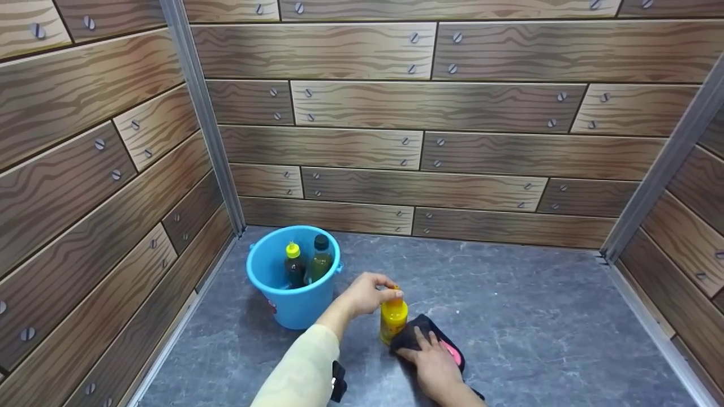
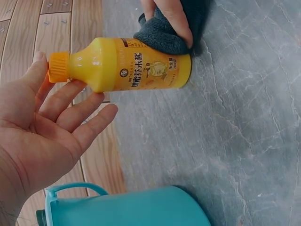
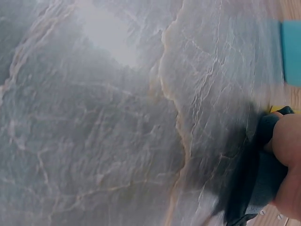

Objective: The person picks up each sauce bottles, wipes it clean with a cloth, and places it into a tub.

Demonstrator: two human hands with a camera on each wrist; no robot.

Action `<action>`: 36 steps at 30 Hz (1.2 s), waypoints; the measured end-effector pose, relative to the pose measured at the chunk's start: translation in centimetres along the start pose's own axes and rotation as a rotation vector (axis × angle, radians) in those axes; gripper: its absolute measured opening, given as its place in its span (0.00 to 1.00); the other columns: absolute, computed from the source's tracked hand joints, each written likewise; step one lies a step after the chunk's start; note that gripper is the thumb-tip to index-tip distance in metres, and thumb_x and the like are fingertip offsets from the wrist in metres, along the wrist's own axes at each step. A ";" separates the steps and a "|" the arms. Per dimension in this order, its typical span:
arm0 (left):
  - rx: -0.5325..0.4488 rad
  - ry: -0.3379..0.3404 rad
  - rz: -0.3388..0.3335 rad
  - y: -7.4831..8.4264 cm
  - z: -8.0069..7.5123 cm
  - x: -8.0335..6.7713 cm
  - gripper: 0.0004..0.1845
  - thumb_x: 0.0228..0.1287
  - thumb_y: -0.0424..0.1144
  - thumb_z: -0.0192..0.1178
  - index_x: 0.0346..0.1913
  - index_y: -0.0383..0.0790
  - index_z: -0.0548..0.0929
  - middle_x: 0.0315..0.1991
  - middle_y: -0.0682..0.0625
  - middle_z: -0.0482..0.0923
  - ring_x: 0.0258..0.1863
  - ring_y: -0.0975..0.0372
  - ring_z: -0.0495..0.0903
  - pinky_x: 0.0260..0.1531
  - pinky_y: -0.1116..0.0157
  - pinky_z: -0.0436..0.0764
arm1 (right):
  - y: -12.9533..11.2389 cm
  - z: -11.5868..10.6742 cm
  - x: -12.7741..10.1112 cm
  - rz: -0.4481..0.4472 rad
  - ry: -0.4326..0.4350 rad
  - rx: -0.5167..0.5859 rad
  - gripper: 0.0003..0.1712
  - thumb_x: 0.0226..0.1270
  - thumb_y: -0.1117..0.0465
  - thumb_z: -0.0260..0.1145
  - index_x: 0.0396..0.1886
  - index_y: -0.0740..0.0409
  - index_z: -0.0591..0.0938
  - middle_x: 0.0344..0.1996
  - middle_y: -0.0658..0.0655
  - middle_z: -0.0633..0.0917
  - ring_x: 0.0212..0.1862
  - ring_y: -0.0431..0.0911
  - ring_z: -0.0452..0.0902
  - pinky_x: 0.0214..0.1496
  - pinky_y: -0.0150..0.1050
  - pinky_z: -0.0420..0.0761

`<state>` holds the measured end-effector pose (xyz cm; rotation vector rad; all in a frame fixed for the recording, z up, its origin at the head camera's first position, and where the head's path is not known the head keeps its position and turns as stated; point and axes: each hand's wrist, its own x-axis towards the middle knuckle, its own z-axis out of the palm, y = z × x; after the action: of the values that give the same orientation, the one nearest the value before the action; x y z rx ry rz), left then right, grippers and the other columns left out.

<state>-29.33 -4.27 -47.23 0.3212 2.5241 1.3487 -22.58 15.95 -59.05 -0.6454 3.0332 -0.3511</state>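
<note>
Head view: the yellow bottle (image 1: 393, 320) stands upright just right of the blue bucket (image 1: 294, 282); the left hand (image 1: 366, 293) curls over its cap, while the right hand (image 1: 432, 364) presses flat, fingers straight, on a dark cloth (image 1: 430, 336) touching the bottle.

Left wrist view: the left hand's fingers (image 2: 70, 106) are relaxed and spread beside the orange cap (image 2: 59, 67), apparently just touching.

Right wrist view: blurred; the cloth (image 3: 256, 188) lies under fingers (image 3: 287, 141).

Head view: high, looking down. Wrist views: close, near the worktop (image 1: 537, 316); all share the cloth (image 1: 416, 333).
</note>
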 end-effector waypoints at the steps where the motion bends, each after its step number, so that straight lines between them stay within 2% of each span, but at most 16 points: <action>1: -0.003 0.000 0.002 0.0 0.0 0.0 0.12 0.75 0.51 0.67 0.53 0.50 0.91 0.57 0.51 0.85 0.53 0.54 0.82 0.56 0.48 0.83 | 0.1 -0.1 -0.1 0.007 0.006 0.001 0.29 0.64 0.75 0.67 0.57 0.41 0.91 0.70 0.73 0.76 0.67 0.80 0.70 0.65 0.72 0.73; 7: -0.025 -0.012 0.001 0.3 0.3 -0.1 0.13 0.76 0.50 0.67 0.54 0.49 0.91 0.57 0.51 0.85 0.52 0.56 0.82 0.55 0.50 0.84 | 0.8 -0.3 -0.9 0.070 0.078 0.020 0.33 0.58 0.79 0.65 0.57 0.43 0.91 0.70 0.74 0.76 0.66 0.80 0.71 0.64 0.72 0.73; 12: -0.028 -0.042 0.003 0.2 0.7 -0.1 0.14 0.77 0.51 0.65 0.56 0.49 0.90 0.57 0.51 0.85 0.48 0.56 0.81 0.50 0.53 0.84 | 1.6 -0.7 -1.5 0.153 0.106 0.092 0.41 0.52 0.81 0.64 0.63 0.44 0.88 0.73 0.74 0.72 0.67 0.80 0.69 0.64 0.71 0.74; 16: -0.037 -0.059 0.010 0.3 0.8 0.0 0.13 0.77 0.50 0.65 0.56 0.50 0.90 0.55 0.52 0.85 0.46 0.54 0.81 0.46 0.55 0.83 | 2.1 -1.3 -1.8 0.232 0.093 0.129 0.43 0.59 0.80 0.63 0.68 0.38 0.84 0.77 0.72 0.68 0.71 0.78 0.66 0.61 0.71 0.76; 18: -0.040 -0.073 0.017 0.4 0.7 0.0 0.13 0.78 0.49 0.64 0.56 0.50 0.90 0.55 0.52 0.85 0.46 0.54 0.81 0.45 0.55 0.83 | 2.2 -1.7 -2.1 0.244 0.113 0.140 0.42 0.63 0.79 0.62 0.70 0.38 0.83 0.77 0.72 0.67 0.71 0.78 0.66 0.60 0.71 0.77; 22: -0.042 -0.113 0.025 0.4 0.5 -0.2 0.15 0.79 0.50 0.62 0.59 0.50 0.90 0.57 0.52 0.85 0.53 0.55 0.82 0.53 0.49 0.84 | 2.2 -2.0 -2.7 0.219 0.183 0.163 0.39 0.66 0.78 0.61 0.70 0.39 0.83 0.76 0.73 0.68 0.70 0.78 0.67 0.57 0.72 0.78; 26: -0.042 -0.134 0.040 0.3 0.4 -0.4 0.17 0.80 0.51 0.61 0.62 0.50 0.88 0.59 0.51 0.84 0.57 0.53 0.81 0.60 0.45 0.81 | 2.1 -2.1 -3.0 0.200 0.230 0.180 0.38 0.66 0.77 0.61 0.70 0.39 0.84 0.75 0.74 0.70 0.70 0.78 0.68 0.58 0.71 0.79; 29: -0.056 -0.106 0.049 0.2 0.6 -0.6 0.19 0.78 0.51 0.63 0.63 0.48 0.87 0.60 0.50 0.84 0.59 0.52 0.82 0.61 0.44 0.80 | 1.9 -2.3 -3.3 0.188 0.260 0.188 0.37 0.68 0.76 0.60 0.69 0.38 0.84 0.74 0.74 0.70 0.70 0.76 0.69 0.60 0.69 0.78; 32: -0.080 -0.044 0.044 0.4 0.9 -0.6 0.20 0.76 0.51 0.66 0.62 0.45 0.87 0.60 0.49 0.85 0.59 0.52 0.82 0.61 0.45 0.81 | 1.8 -2.4 -3.5 0.164 0.299 0.189 0.36 0.69 0.75 0.60 0.69 0.37 0.84 0.74 0.74 0.71 0.71 0.75 0.69 0.61 0.69 0.78; 36: -0.069 0.014 0.043 0.9 1.3 -0.6 0.19 0.75 0.52 0.68 0.56 0.42 0.90 0.54 0.49 0.87 0.53 0.55 0.84 0.57 0.48 0.83 | 1.7 -2.5 -3.8 0.115 0.362 0.196 0.37 0.68 0.76 0.61 0.69 0.37 0.84 0.73 0.75 0.72 0.70 0.74 0.71 0.59 0.68 0.80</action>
<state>-28.25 -2.94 -47.10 0.3546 2.4882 1.4552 -19.94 19.57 -57.10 -0.4326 3.2875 -0.8314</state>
